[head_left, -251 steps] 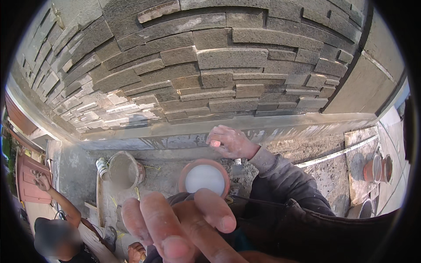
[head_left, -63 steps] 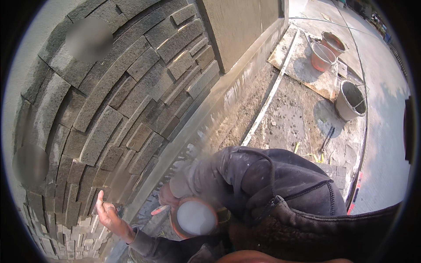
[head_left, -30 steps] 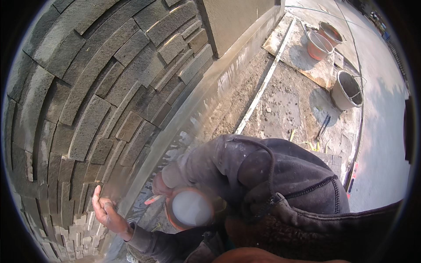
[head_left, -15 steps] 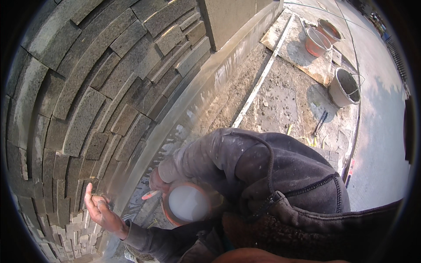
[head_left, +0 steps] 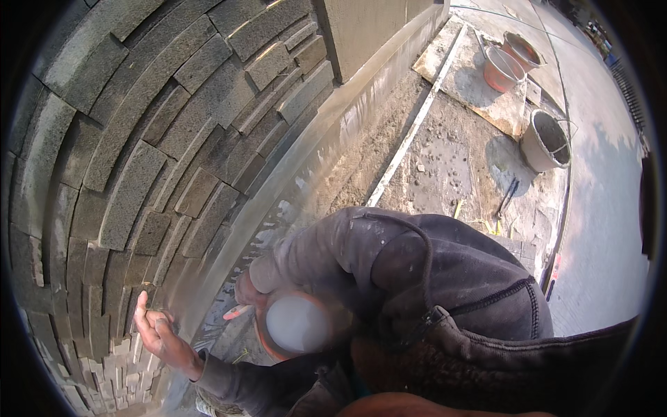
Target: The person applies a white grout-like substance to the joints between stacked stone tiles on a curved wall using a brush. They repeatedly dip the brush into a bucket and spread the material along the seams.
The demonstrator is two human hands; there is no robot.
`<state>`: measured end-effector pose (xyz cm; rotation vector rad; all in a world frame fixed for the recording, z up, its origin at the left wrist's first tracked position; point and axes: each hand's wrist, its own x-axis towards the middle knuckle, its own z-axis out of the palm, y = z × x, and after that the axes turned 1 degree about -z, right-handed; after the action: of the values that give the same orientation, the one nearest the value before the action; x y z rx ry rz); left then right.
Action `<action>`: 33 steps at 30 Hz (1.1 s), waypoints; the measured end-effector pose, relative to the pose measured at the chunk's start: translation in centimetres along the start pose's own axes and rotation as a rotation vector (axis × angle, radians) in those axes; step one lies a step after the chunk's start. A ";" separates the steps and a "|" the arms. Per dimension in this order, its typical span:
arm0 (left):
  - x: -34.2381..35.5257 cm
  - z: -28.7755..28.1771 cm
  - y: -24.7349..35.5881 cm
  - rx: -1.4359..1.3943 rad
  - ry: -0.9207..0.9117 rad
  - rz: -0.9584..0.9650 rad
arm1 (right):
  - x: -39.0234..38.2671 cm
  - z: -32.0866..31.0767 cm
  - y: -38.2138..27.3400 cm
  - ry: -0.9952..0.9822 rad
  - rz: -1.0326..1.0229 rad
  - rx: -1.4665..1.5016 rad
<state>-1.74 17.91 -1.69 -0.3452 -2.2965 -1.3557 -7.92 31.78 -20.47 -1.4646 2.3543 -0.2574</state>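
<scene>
At the lower left, my left hand [head_left: 165, 339] is raised close to the stacked stone wall [head_left: 135, 184]. One finger points up, the others are bent but apart, and nothing plain shows in them. My right hand [head_left: 249, 290] is closed beside the left rim of an orange bucket [head_left: 268, 339] in front of me. A small orange-pink tapered piece [head_left: 237, 312] sticks out from below that hand; I cannot make out what it is. Pale, cloudy contents [head_left: 300, 324] show in the bucket. My sleeve covers part of the bucket's right side.
Along the wall's foot runs a smooth grey ledge [head_left: 278, 184]. A long pale straight bar [head_left: 417, 118] lies on rough, gritty ground. Farther right stand a grey bucket [head_left: 538, 154] and two reddish buckets [head_left: 501, 78] [head_left: 522, 48]. A dark-handled tool [head_left: 508, 194] lies near the grey one.
My left hand has barely moved beside the wall. My right hand and the orange bucket sit almost as before, with a very slight shift to the left.
</scene>
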 end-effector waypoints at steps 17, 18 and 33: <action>-0.3 -1.3 1.3 -0.082 0.072 0.028 | 0.3 2.1 1.0 -0.048 0.001 0.055; -0.6 -1.8 1.1 -0.091 0.083 0.026 | -0.2 1.9 1.0 -0.032 0.006 0.084; -0.6 -2.8 0.9 -0.047 0.073 0.092 | -0.7 1.1 0.9 -0.007 0.048 0.029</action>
<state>-0.10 15.94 -0.17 -0.4042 -2.1653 -1.3561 -7.95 32.88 -21.64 -1.3921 2.3665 -0.2728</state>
